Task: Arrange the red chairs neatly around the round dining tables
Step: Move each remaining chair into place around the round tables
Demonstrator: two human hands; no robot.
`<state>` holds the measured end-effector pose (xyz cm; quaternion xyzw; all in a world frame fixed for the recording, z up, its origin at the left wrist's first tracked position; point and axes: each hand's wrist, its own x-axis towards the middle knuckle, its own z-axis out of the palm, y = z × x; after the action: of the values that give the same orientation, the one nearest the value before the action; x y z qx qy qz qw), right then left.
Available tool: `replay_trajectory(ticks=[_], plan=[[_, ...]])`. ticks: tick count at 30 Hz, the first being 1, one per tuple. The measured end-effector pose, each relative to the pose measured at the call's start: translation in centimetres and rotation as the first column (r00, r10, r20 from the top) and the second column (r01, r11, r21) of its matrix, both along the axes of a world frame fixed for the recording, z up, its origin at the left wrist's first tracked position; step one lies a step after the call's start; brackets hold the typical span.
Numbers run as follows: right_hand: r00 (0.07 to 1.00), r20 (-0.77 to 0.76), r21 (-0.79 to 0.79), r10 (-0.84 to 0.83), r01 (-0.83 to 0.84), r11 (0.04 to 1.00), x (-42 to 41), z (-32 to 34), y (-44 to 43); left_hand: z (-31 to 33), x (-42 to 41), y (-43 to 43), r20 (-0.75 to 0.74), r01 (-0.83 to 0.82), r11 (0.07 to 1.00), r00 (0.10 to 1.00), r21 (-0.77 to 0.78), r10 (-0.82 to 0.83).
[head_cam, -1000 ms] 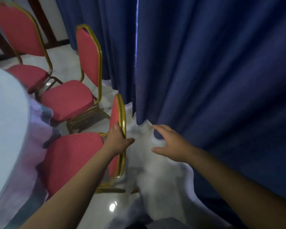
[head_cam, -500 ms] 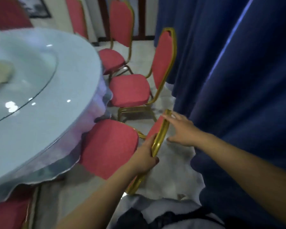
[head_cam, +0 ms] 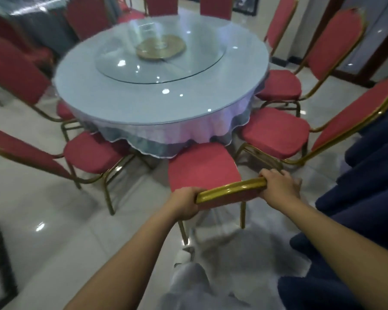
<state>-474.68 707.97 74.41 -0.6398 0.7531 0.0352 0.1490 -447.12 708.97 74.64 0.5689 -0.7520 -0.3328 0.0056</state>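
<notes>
Red chair is facing the round counter, seat meeting the tablecloth. Left hand and right hand are gripping its gold top rail; neighbouring chairs are flanking it.

Red chairs, gold frames

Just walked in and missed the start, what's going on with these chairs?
A person stands behind a red chair, left hand and right hand gripping its gold top rail. Its seat points at the round table, front edge near the draped cloth. More red chairs ring the table; a blue curtain hangs to the right.
</notes>
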Motion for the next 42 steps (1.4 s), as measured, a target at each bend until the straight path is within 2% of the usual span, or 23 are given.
replay_trajectory(ticks=[5,8,11,17,22,28,35,38,42], plan=[[0.956,0.231,0.032,0.182,-0.195,0.980,1.8,-1.0,4.1,0.1,3.9,6.3,0.045,-0.060,0.996,0.997,0.059,0.057],[0.938,0.203,-0.032,0.281,-0.280,0.959,3.2,-2.5,6.4,-0.1,5.9,9.7,0.036,-0.131,0.989,0.991,0.073,0.128],[0.932,0.180,-0.005,0.313,-0.318,0.948,5.0,-3.4,5.9,-0.3,7.6,10.3,0.053,-0.208,0.969,0.978,0.130,0.203],[0.940,0.228,0.034,0.256,-0.270,0.962,7.9,-2.3,0.4,-0.3,9.6,4.4,0.019,-0.280,0.947,0.960,0.159,0.281],[0.960,0.197,0.063,0.200,-0.216,0.974,10.5,-0.9,-5.8,-0.2,10.8,-2.2,0.074,-0.342,0.936,0.939,0.084,0.337],[0.964,0.188,0.083,0.189,-0.207,0.975,12.0,-0.9,-11.9,-0.6,12.3,-8.7,0.224,-0.335,0.939,0.923,0.073,0.312],[0.958,0.202,0.087,0.202,-0.223,0.971,12.5,-0.6,-16.0,-0.8,13.1,-12.7,0.187,-0.312,0.949,0.936,0.053,0.297],[0.938,0.260,0.127,0.228,-0.268,0.955,11.9,-0.2,-16.4,-0.6,13.3,-13.5,0.147,-0.246,0.959,0.963,0.141,0.225],[0.845,0.484,0.130,0.230,-0.329,0.935,9.0,1.1,-15.3,2.3,12.6,-15.9,0.054,-0.076,0.896,0.997,0.437,0.058]])
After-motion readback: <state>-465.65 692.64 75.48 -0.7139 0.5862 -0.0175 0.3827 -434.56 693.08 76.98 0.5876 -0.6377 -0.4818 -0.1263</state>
